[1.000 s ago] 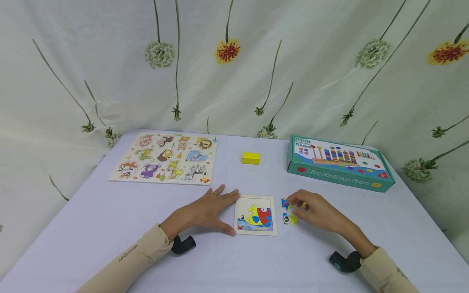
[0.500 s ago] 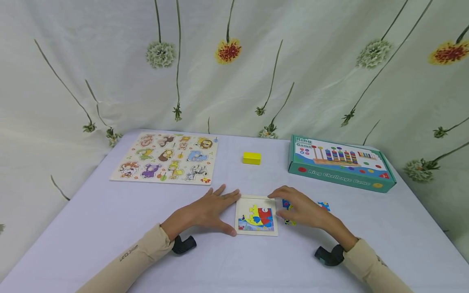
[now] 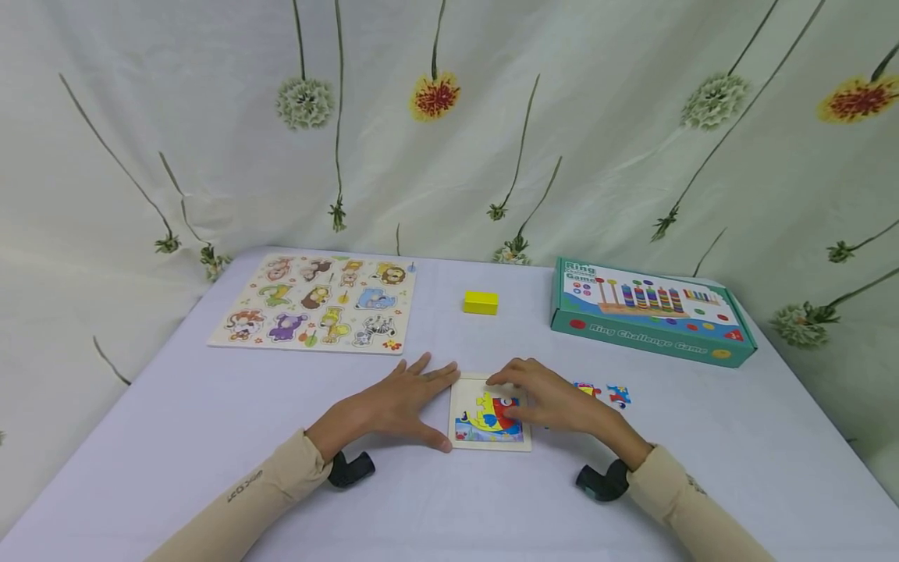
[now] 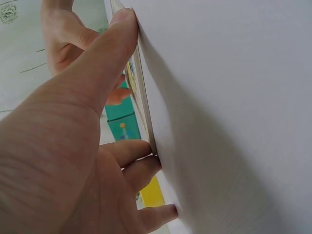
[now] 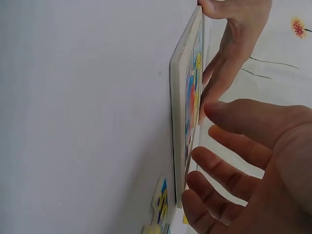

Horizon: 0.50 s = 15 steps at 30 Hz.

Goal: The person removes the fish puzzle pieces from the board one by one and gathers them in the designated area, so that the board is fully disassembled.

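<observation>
A small square wooden puzzle board (image 3: 492,447) lies flat, its partly filled picture showing a yellow and red fish (image 3: 485,421). My left hand (image 3: 400,402) spreads at the board's left side, thumb by the near corner and fingertips by the far one. Over the right part of the board hovers my right hand (image 3: 551,398), palm down. In the right wrist view its thumb and bent fingers stand apart, and no piece shows between them. Right of the board lie loose jigsaw pieces (image 3: 618,396), partly hidden by this hand; a blue and yellow piece (image 5: 161,202) shows in the right wrist view.
A yellow block (image 3: 481,303) stands beyond the board. At the back left lies a large animal puzzle board (image 3: 323,304); at the back right, a green Ring Challenge Game box (image 3: 653,312). A flowered cloth (image 3: 604,195) hangs behind the table.
My right hand has moved left from the loose pieces to over the puzzle board, uncovering pieces at the far right. The left hand has stayed at the board's left side.
</observation>
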Tool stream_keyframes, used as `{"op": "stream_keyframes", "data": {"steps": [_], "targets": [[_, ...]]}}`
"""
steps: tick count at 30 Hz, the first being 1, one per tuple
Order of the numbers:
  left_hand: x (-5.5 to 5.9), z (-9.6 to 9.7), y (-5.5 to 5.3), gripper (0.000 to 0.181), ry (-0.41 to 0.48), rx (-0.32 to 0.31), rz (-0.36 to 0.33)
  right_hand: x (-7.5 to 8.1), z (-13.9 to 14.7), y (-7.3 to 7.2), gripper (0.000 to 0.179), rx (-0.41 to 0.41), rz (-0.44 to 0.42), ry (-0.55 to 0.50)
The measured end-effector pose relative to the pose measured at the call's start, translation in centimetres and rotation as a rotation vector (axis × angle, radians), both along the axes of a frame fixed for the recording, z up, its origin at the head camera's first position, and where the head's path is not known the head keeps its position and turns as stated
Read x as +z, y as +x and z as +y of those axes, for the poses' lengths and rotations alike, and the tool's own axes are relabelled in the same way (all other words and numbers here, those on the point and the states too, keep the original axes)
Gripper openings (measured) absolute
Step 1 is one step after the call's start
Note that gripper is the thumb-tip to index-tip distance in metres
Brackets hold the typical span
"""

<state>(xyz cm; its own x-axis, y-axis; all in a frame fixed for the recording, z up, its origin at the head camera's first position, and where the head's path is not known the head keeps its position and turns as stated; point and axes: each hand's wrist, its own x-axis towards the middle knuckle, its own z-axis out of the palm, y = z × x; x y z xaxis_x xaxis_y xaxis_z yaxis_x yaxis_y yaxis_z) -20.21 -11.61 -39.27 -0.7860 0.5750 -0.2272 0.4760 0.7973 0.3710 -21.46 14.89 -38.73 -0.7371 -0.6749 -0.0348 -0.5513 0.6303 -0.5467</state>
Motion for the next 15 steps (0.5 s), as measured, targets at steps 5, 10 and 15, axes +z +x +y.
{"op": "stream_keyframes", "data": {"steps": [5,10,15], "targets": [[-0.08,-0.02,-0.06,0.105,-0.002,-0.003,0.002,0.02,-0.72,-0.24,0.036,0.017,-0.003,0.044],[0.03,-0.02,-0.02,0.104,-0.002,0.000,0.003,0.01,-0.82,-0.40,0.035,0.028,0.001,0.053],[0.01,0.02,-0.02,0.103,0.004,-0.001,0.004,0.00,-0.82,-0.41,0.034,0.028,-0.004,0.045]]}}
